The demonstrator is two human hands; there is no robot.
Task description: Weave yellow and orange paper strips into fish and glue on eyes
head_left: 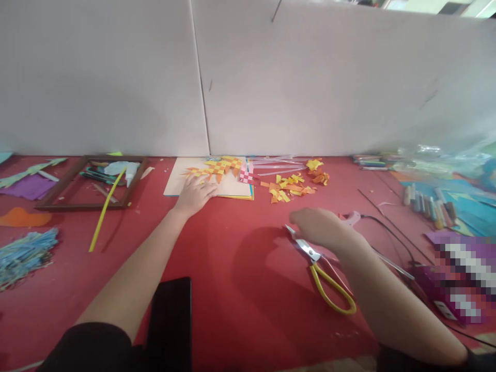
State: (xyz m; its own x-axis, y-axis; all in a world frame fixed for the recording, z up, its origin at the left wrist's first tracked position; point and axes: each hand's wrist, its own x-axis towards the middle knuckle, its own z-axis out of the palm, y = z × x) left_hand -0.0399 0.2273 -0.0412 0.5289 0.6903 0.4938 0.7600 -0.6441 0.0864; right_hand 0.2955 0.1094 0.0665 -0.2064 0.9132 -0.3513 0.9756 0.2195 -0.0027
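Note:
My left hand (197, 197) lies with its fingers stretched out over a woven orange-and-yellow checkered paper piece (217, 168), which rests on a stack of cream, blue and yellow paper sheets (176, 178). Beside it is a pink-and-white checkered piece (246, 174). My right hand (318, 225) is above the blades of yellow-handled scissors (333, 294); its fingers point left and are smeared, so a grip does not show. Just behind that wrist, a pale pink glue gun (352, 219) is partly hidden. Orange and yellow paper scraps (287, 187) lie between the hands, farther back.
A wooden frame (42, 205) with tools inside and a yellow strip (103, 217) are on the left, near blue fringed paper (27, 256). A black phone (170, 320) lies in front. Clear glue sticks (279, 166), tubes (430, 206) and dark cords are toward the right. White panels (310, 77) stand behind.

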